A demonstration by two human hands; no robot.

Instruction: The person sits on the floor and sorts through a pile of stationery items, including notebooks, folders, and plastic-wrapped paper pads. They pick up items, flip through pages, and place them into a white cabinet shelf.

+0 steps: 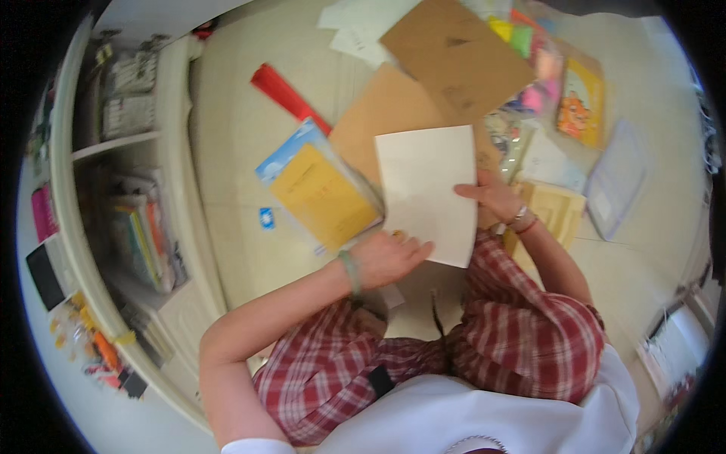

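A blank white sheet of paper [426, 181], possibly a thin stack, is held up in front of my knees. My right hand [493, 197] grips its right edge, thumb on the front and fingers behind. At the lower left corner, my left hand [392, 259] is closed with its fingers curled against the paper; what lies under those fingers is hidden. Just left of the sheet lies a yellow booklet or envelope [321, 195] on top of a blue-and-white one [281, 160]. Large brown envelopes [389, 106] are spread beyond the paper.
On the tiled floor lie a long red object [287, 97], a yellow picture book [581, 102], a clear plastic case [618, 178] and a pale yellow box or folder [556, 216]. Colourful packets [538, 57] sit at the far right. An open shelf unit [113, 147] stands along my left.
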